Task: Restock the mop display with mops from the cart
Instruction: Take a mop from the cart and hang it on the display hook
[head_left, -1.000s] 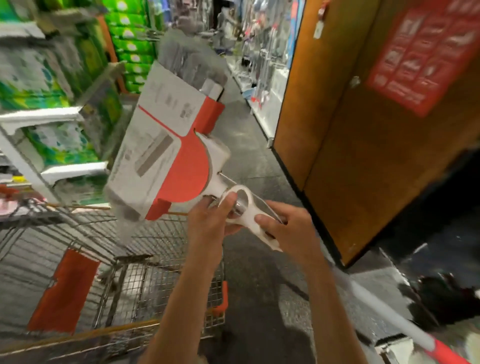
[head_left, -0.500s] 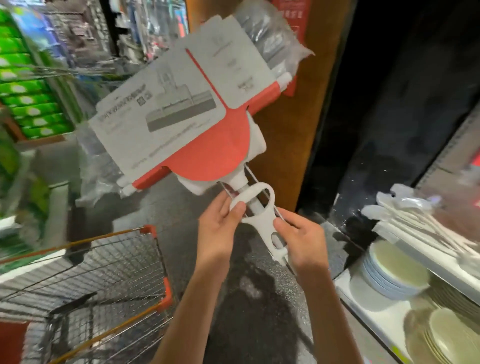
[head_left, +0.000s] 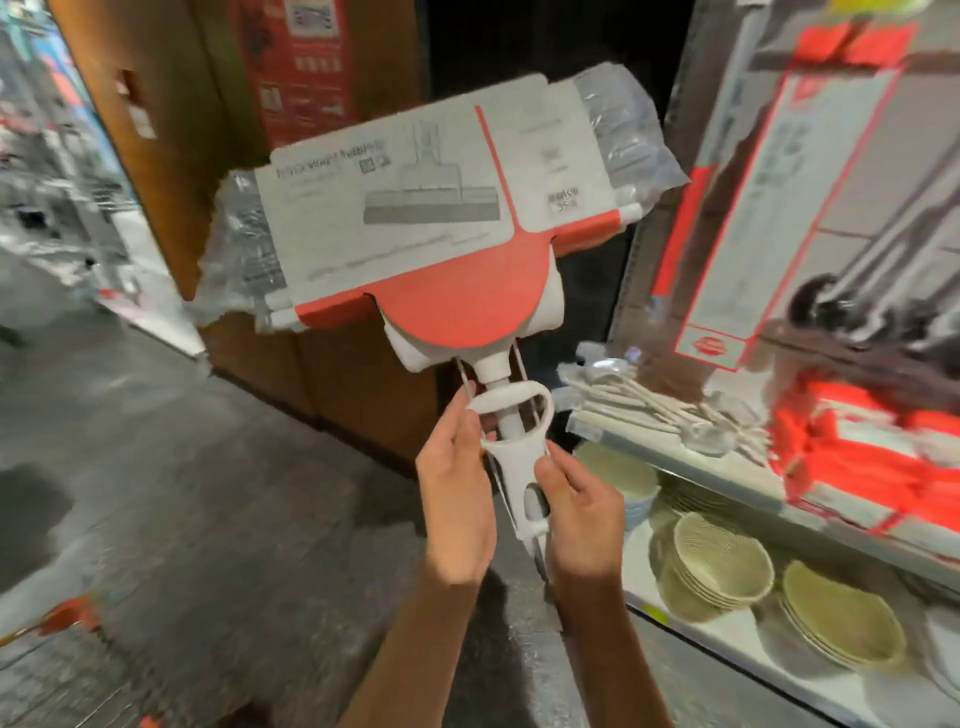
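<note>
head view: dark speckled shop floor (head_left: 218, 493); brown wooden panel wall (head_left: 156, 156) at 11 o'clock, white shelf (head_left: 727, 467) of pale plates (head_left: 722, 566) at 4 o'clock. left hand (head_left: 457, 493) and right hand (head_left: 576, 499) pinch the raised white-and-red packaged mop (head_left: 441, 244) by its handle.

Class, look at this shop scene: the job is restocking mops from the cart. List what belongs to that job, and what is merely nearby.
Part of the job:
mop, held head-up
left hand, gripping its white lever
right hand, gripping lower on the lever
cart, only an orange edge showing

Merely nearby:
plates, stacked on the lower shelf
spoons on the shelf above
red poster
</note>
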